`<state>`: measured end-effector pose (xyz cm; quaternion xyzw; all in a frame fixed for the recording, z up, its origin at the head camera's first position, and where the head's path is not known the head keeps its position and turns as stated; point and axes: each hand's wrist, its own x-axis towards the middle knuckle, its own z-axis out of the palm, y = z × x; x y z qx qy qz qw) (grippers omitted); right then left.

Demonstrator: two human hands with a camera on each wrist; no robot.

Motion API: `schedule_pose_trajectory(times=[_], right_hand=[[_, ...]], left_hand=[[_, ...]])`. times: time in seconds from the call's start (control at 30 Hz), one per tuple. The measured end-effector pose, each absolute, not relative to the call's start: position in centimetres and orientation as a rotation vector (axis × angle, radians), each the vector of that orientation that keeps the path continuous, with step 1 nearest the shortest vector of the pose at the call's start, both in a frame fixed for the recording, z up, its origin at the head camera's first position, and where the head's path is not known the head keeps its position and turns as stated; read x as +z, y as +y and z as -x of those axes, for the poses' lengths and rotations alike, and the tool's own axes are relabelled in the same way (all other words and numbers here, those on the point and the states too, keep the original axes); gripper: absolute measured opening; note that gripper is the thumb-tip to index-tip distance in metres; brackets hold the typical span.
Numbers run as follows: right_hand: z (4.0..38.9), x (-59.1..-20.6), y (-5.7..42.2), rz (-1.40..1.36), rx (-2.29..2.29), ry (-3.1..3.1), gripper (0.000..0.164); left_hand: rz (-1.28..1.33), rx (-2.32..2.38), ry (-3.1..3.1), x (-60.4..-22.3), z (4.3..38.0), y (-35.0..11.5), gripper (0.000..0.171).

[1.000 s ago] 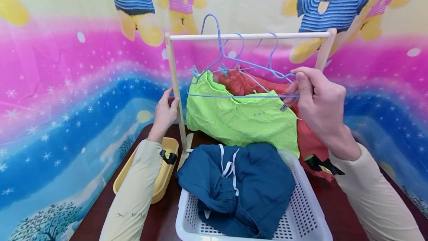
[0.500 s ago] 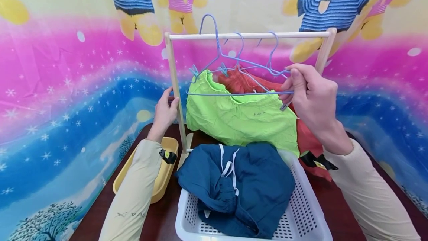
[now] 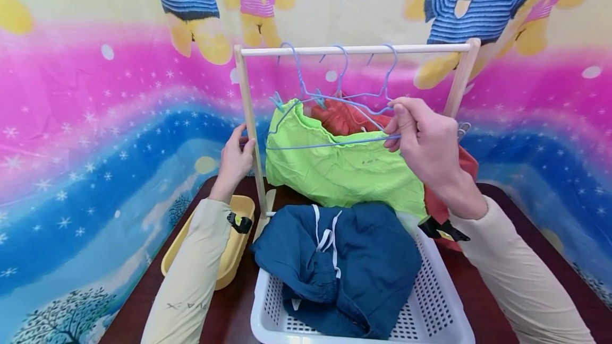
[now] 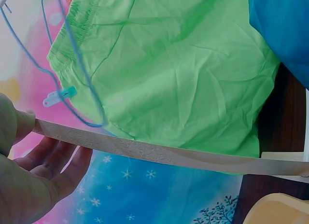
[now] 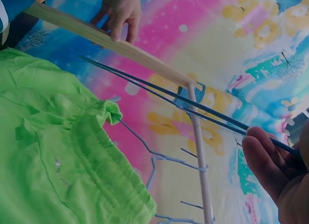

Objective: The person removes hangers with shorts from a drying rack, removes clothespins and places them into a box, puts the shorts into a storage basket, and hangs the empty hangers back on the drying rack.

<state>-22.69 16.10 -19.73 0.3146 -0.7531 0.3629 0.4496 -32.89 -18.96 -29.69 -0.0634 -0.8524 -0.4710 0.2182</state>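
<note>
My right hand [image 3: 425, 139] grips the right end of a bare blue wire hanger [image 3: 330, 145], whose hook lies over the left part of the rack's top rail [image 3: 363, 50]. My left hand [image 3: 235, 161] holds the left post [image 4: 145, 149] of the wooden rack between thumb and fingers. Behind the bare hanger, bright green shorts [image 3: 344, 177] hang from another blue hanger, with a teal clothes peg [image 4: 60, 95] at their waistband. A red garment [image 3: 346, 117] hangs further back, partly hidden by the green shorts and my right hand.
In front of the rack, a white perforated basket [image 3: 444, 291] holds dark blue shorts [image 3: 377, 254] with a white drawstring. A yellow tray [image 3: 246, 208] stands on the dark table [image 3: 224, 312] at the left, under my left forearm. A printed cloth backdrop surrounds the table.
My right hand has moved left with the bare hanger. The hanger's hook has dropped from above the rail to lie over it. My left hand stays on the post.
</note>
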Motion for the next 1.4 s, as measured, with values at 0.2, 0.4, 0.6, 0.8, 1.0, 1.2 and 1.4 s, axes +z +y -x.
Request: schedule_pose_trajectory(times=[0.2,0.4,0.6,0.8,1.0,1.2,1.4], right_hand=[[22.9,-20.9,15.8,-0.868,0.881,-1.897,0.017],[22.4,-22.1,16.0,-1.01,0.815,-1.975,0.024],[21.7,-23.3,16.4,-1.115,0.742,-2.064,0.028],[21.6,-24.1,17.5,-1.15,0.724,-2.096,0.028],[22.1,-25.4,19.2,-1.107,0.726,-2.181,0.023],[22.5,-26.9,21.2,-1.055,0.722,-2.375,0.022],[23.2,-28.7,22.5,-0.998,0.702,-2.545,0.022]], left_hand=[[0.152,-1.296,-2.373,-29.7,32.8,-18.8,0.05],[0.099,-1.308,-2.389,-29.5,32.2,-18.6,0.048],[0.102,-1.35,-2.402,-29.1,30.6,-18.2,0.05],[0.145,-1.317,-2.423,-28.5,28.2,-18.2,0.054],[0.204,-1.261,-2.49,-28.9,26.4,-18.8,0.053],[0.261,-1.207,-2.566,-29.4,25.1,-18.9,0.053],[0.341,-1.157,-2.643,-30.0,24.1,-18.3,0.053]])
